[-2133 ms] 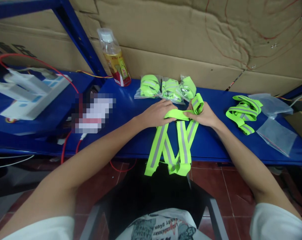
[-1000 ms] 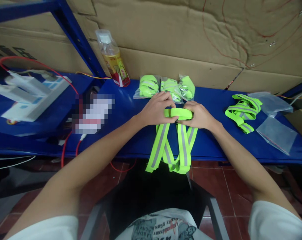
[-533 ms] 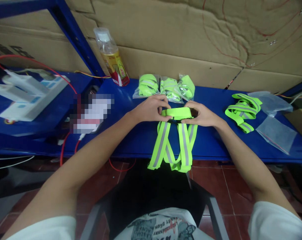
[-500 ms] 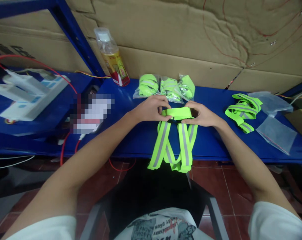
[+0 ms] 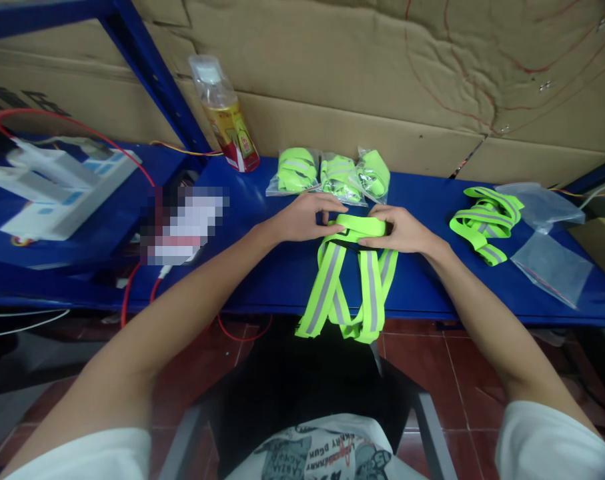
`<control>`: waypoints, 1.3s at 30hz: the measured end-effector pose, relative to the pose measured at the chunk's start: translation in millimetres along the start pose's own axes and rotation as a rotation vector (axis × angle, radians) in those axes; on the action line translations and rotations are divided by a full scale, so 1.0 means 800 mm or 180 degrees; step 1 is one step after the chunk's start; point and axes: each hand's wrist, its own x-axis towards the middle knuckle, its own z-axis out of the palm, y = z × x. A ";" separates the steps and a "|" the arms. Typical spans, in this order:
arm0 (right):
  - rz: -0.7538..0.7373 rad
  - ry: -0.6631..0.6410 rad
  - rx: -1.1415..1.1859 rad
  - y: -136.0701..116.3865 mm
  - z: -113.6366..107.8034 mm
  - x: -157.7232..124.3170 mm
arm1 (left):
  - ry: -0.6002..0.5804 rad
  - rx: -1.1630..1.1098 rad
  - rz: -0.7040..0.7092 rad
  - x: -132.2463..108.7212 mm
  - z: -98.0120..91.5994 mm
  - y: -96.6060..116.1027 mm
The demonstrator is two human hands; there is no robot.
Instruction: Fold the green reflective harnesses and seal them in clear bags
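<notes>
A neon-yellow reflective strap vest (image 5: 349, 280) lies across the blue table (image 5: 432, 287), and its long grey-striped straps hang over the front edge. My left hand (image 5: 305, 217) pinches the left end of its folded waistband. My right hand (image 5: 402, 230) pinches the right end. Both hands sit close together, fingers closed on the band.
Three bagged neon vests (image 5: 332, 175) lie just behind my hands. An unbagged folded vest (image 5: 485, 220) and clear plastic bags (image 5: 552, 267) are at the right. A bottle (image 5: 225, 113) leans on the cardboard wall. White boxes (image 5: 57, 187) and a red cable (image 5: 132, 293) are on the left.
My hands folded the raised band end down flat and drew closer together, and the hanging straps shifted slightly up onto the table.
</notes>
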 end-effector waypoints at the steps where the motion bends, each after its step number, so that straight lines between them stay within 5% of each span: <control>1: 0.0011 0.0025 -0.0020 0.001 0.001 0.000 | -0.0017 -0.0058 0.0025 0.000 0.001 0.000; 7: 0.0115 0.0135 -0.0109 -0.002 0.001 0.001 | -0.0479 -0.0208 0.0044 -0.004 -0.003 0.004; 20: 0.0266 -0.0140 0.0237 0.003 -0.016 -0.002 | -0.0497 -0.0039 0.0033 -0.005 -0.010 0.001; 30: 0.1038 -0.0157 0.1050 -0.004 -0.014 -0.010 | -0.0278 0.0099 0.0093 -0.003 -0.001 0.001; 39: 0.0420 0.0157 0.1049 -0.021 0.000 -0.005 | 0.0223 -0.0678 -0.0494 -0.001 0.007 -0.006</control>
